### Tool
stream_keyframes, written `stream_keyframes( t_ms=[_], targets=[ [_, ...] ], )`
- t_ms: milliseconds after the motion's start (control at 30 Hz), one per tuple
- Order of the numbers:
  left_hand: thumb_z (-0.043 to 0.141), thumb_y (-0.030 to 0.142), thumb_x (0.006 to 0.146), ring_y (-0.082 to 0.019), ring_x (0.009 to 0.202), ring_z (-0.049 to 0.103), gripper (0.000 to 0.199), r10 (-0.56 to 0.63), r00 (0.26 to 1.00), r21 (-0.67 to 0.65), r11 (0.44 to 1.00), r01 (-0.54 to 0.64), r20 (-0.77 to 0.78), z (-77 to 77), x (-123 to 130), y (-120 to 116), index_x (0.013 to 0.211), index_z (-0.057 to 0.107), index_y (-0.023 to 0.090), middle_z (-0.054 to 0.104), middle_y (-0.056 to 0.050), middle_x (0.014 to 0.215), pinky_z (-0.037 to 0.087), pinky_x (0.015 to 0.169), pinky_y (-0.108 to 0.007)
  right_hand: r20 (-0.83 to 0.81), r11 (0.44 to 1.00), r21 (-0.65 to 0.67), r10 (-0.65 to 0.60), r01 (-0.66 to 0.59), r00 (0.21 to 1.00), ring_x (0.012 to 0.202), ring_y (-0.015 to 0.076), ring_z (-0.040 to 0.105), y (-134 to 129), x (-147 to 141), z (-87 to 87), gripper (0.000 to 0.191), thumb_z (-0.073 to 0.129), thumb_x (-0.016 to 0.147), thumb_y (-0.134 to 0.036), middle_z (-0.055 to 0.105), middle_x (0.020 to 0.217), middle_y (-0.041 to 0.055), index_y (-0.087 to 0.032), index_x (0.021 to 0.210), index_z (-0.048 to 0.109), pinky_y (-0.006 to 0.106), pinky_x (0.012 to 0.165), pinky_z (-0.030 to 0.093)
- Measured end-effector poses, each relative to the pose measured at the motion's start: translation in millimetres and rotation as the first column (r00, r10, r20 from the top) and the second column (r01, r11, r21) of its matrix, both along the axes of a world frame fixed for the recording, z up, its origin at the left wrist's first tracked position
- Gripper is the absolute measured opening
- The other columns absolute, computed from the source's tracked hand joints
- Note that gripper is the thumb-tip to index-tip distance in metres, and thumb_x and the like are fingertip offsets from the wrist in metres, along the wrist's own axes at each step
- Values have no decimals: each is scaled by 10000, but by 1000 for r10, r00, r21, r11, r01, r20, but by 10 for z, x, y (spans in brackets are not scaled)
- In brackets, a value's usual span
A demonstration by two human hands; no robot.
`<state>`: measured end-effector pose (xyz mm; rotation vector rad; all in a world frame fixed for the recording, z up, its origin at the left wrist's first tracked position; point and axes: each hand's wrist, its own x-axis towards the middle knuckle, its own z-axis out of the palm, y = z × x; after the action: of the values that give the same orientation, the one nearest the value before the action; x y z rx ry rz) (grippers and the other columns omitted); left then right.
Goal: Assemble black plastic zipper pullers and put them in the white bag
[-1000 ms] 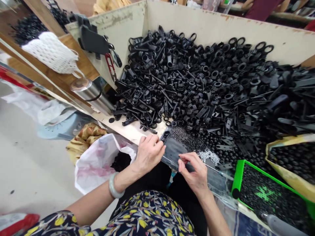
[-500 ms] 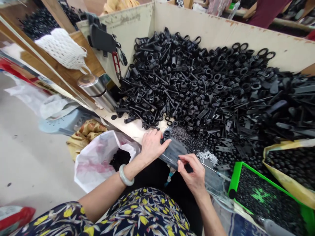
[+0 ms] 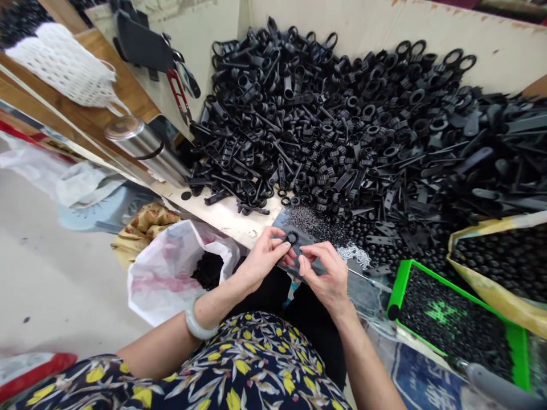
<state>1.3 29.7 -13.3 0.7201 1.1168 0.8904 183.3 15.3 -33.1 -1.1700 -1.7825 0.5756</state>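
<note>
My left hand (image 3: 265,254) grips a black ring-shaped part (image 3: 292,238) between thumb and fingers above a dark mat at the table's front edge. Just right of it, my right hand (image 3: 327,270) is pinched, with its fingertips turned toward the ring; whatever sits in the pinch is too small to name. Small dark pieces (image 3: 314,223) and a little heap of silvery pins (image 3: 355,255) lie beyond the hands. Behind them rises a large pile of black plastic parts (image 3: 333,136).
A white bag (image 3: 160,279) stands open at the left below the table edge. At the right are a green tray (image 3: 397,290) of small black pieces and a yellow-edged sack (image 3: 491,276). A steel flask (image 3: 147,151) stands at the left, and a screwdriver (image 3: 370,279) lies beside the pins.
My left hand has lifted the ring-shaped part off the mat area and turned it upright. My right hand has moved closer to it. The view has shifted nearer to the table.
</note>
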Motion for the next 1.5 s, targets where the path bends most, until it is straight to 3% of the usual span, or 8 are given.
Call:
stream_keyframes(
  t_ms=[167,300,467,733,967,1167,1500],
  targets=[
    [804,304,781,-131,783,643,482,38,991,-141,990,-20,126,-33,114,-210,1206,614,177,705,-9,904,469,752,-268,39,999,-47,20,-19,999,769,146,657,-75,54,-103,154,682,940,-188,700,951,41,-224,1083,725,297,698,582],
    [795,218,760,-136,814,646,522,45,989,-179,984,-19,143,-18,147,-291,1250,621,167,712,-18,921,475,751,-268,64,997,-72,43,-39,997,785,143,666,-168,106,-168,179,691,937,-170,701,977,48,-215,1108,720,281,685,581],
    [772,232,790,-130,755,651,601,-4,997,-165,986,17,78,-82,179,-343,1354,574,168,700,12,841,497,747,-268,174,998,-49,43,-35,984,775,148,686,-242,129,-187,197,675,947,-153,722,966,52,-213,1128,726,286,693,583],
    [719,254,860,-183,834,728,594,-106,992,-29,994,104,-72,-314,184,-436,1425,550,188,749,-34,951,577,837,-315,354,998,19,42,-52,934,803,168,707,-365,149,-230,284,607,996,-137,754,924,57,-217,1240,729,298,734,578],
    [619,263,928,-218,878,727,577,-150,966,70,983,168,-211,-295,181,-491,1497,526,242,754,-62,1025,599,867,-357,385,999,34,-11,-2,923,770,140,723,-400,127,-174,225,632,1003,-145,774,933,51,-208,1184,750,258,709,568],
    [634,254,912,-208,821,725,603,-141,970,68,985,157,-196,-300,184,-505,1507,536,261,746,-76,1091,612,833,-356,408,1000,30,-20,8,913,791,143,748,-400,135,-152,221,657,999,-166,792,974,43,-226,1184,760,252,751,572],
    [579,187,913,-181,806,738,636,-172,959,96,976,197,-227,-318,176,-492,1541,482,196,765,-78,1128,629,842,-335,419,1000,7,-24,24,908,783,120,737,-377,119,-133,163,665,1005,-182,779,963,32,-200,1134,763,233,751,546]
  ],
)
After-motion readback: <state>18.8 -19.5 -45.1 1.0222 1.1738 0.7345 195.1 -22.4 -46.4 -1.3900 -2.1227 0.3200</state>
